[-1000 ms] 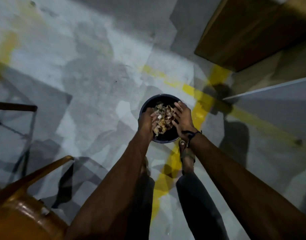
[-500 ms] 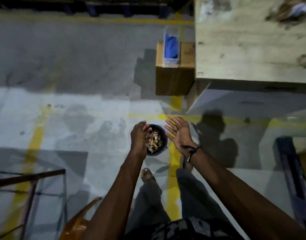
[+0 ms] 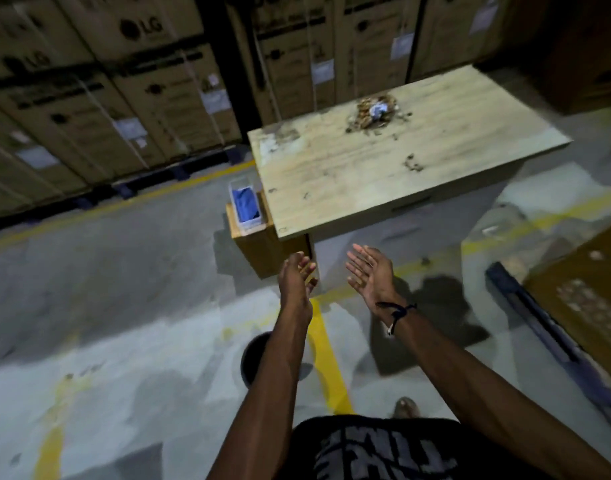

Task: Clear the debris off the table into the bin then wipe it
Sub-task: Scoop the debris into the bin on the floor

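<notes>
Both hands are raised in front of the person, w/ nothing in them. Left hand (image 3: 297, 277) is seen from the back, fingers straight & relaxed, slightly fanned, palm turned inward toward the other hand. Right hand (image 3: 368, 271) shows its palm, fingers straight & close together, thumb out to the side; a dark cord bracelet (image 3: 395, 311) circles its wrist. The 2 hands are apart, a clear gap between them, neither touching anything.

Bin (image 3: 253, 355), dark & round, stands on the floor below the hands; the left forearm hides most of it, so contents can't be seen. Table (image 3: 359, 188), pale wood-grain top, stands ahead & to the right, beyond the hands. Debris pile (image 3: 375, 112), brownish scraps w/ a whitish-blue bit in the middle, sits near the table's far edge, w/ small specks scattered across the top nearer the person. View is blurred, so the scraps can't be told apart.

Just beside the table's left edge a small wooden box (image 3: 259, 247) carries a clear container (image 3: 245, 207) w/ a blue cloth (image 3: 246, 204) inside. Stacked cardboard cartons (image 3: 99, 81) fill the background. Floor (image 3: 124, 289) is grey concrete w/ yellow lines.
</notes>
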`<action>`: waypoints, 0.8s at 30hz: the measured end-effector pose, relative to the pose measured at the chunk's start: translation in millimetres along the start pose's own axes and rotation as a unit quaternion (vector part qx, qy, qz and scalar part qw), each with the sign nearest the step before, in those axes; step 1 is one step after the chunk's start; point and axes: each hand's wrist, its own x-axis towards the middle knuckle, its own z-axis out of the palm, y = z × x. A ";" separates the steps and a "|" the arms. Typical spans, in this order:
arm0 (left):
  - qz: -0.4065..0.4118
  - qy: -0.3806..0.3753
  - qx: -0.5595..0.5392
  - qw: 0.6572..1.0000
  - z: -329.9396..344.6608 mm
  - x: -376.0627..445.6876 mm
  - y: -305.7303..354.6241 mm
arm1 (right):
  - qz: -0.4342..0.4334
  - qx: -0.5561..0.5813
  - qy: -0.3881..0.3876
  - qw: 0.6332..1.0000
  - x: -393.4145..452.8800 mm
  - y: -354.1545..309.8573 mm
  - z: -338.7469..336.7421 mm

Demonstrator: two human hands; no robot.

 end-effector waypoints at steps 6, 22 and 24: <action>0.021 -0.044 -0.008 0.999 131.2 16.7 -12.7 | -0.055 -0.005 0.000 0.998 30.8 -101.0 -60.9; 0.146 -0.019 0.178 0.973 326.7 179.3 -7.9 | -0.157 -0.146 0.069 0.974 232.7 -275.6 -110.0; 0.156 -0.012 0.216 0.964 349.3 213.8 -9.4 | -0.173 -0.212 0.097 0.957 269.8 -283.3 -120.0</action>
